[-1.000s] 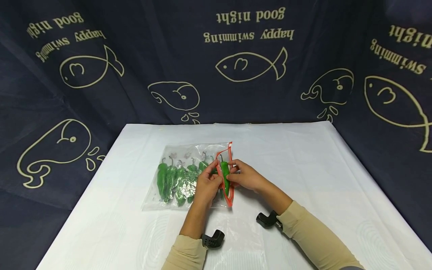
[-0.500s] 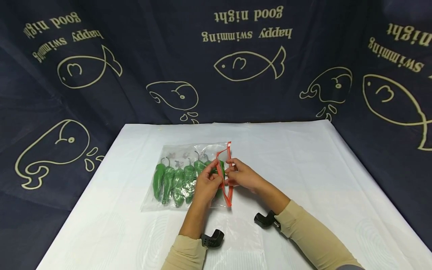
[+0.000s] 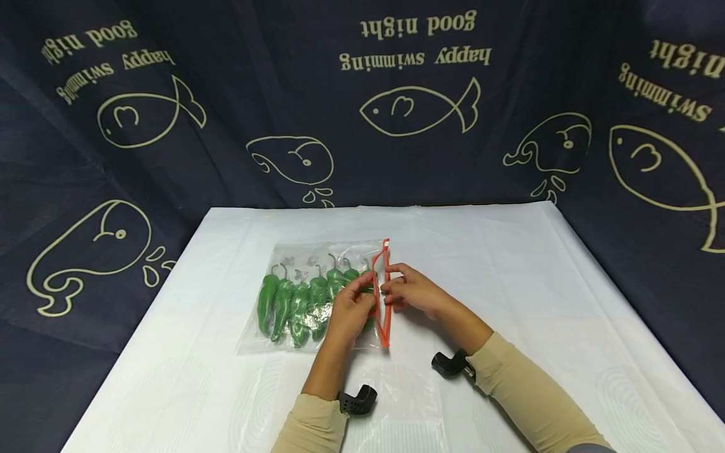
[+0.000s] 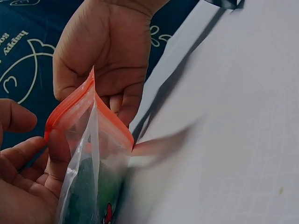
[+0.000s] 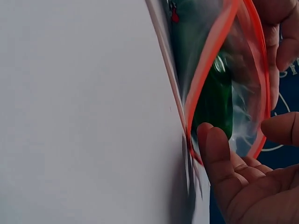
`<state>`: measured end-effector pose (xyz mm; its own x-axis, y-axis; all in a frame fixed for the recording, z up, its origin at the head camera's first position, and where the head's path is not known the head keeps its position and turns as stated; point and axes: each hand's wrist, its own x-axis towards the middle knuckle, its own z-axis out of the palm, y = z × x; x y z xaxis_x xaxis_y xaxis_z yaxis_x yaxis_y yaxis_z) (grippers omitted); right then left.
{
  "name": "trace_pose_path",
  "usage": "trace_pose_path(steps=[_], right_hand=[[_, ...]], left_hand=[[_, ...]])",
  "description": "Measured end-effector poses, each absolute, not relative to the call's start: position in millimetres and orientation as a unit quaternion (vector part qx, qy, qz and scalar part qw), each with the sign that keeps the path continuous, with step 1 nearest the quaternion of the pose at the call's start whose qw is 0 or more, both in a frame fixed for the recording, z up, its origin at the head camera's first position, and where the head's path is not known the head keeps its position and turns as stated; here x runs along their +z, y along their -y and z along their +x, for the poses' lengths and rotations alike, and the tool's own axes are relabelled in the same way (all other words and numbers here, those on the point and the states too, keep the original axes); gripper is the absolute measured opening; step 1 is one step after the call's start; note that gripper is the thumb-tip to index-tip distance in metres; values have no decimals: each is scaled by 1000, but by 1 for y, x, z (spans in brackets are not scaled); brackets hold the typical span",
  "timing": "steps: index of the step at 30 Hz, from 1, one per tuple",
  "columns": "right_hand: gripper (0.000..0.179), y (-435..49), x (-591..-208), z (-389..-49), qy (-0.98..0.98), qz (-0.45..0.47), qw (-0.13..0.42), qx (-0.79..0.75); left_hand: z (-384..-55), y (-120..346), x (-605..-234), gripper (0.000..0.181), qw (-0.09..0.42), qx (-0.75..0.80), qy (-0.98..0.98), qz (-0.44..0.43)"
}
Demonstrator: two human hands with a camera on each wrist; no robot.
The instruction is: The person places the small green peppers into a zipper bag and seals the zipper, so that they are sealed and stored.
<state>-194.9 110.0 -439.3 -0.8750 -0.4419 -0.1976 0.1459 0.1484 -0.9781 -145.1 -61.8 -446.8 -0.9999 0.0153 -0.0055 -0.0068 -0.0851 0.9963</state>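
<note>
A clear zip bag (image 3: 308, 251) with a red-edged mouth lies on the table in the head view, several green peppers (image 3: 266, 305) side by side inside it. My left hand (image 3: 349, 311) pinches one side of the gaping red rim. Opposite it, my right hand (image 3: 412, 290) has its fingertips right at the other side of the rim, no pepper between them. The right wrist view looks into the mouth, where a pepper (image 5: 219, 100) lies inside; the right fingers (image 5: 217, 144) overlap the opening. In the left wrist view the red rim (image 4: 70, 105) forms a peak between both hands.
A translucent plastic sheet (image 3: 396, 402) lies on the white table (image 3: 510, 264) in front of the bag. Black wrist devices (image 3: 359, 401) sit near both sleeves. A dark blue curtain (image 3: 317, 75) with fish and whale drawings hangs behind and beside the table.
The pepper in my right fingers has gone through the mouth into the bag, and the right fingers have let go of it. The peppers inside have shifted slightly left. My left hand has stayed on the rim.
</note>
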Motion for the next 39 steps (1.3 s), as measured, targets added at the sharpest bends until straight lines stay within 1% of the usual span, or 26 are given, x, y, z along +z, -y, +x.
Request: trace_pose_path(steps=[5,12,18,22,25,33,36,39], right_hand=[[53,-117,-438,-204,-734,-87,214,-638],[49,-123,-434,-225,-753,-47,182,-631],[52,-115,-434,-244,-734,2,189,-652],[54,-110,-437,-256,-713,37,200,-671],[49,-108,-439,-263,-698,60,205,-683],[25,-103,-446,-275,-682,88,198,-698],[23,-101,-446,-278,-690,87,197,-691],[23,-99,-448,-280,-699,87,191,-683]], left_hand=[[-145,60,-448,44,0,719,-694,21],[-144,61,-448,38,-13,649,-757,82],[-141,64,-448,35,-15,523,-839,150],[-139,65,-449,34,-11,488,-855,174],[-138,65,-448,33,-14,477,-860,181],[-133,62,-444,27,-18,447,-875,185],[-133,61,-444,27,-21,436,-880,185],[-132,60,-443,30,-12,427,-883,195]])
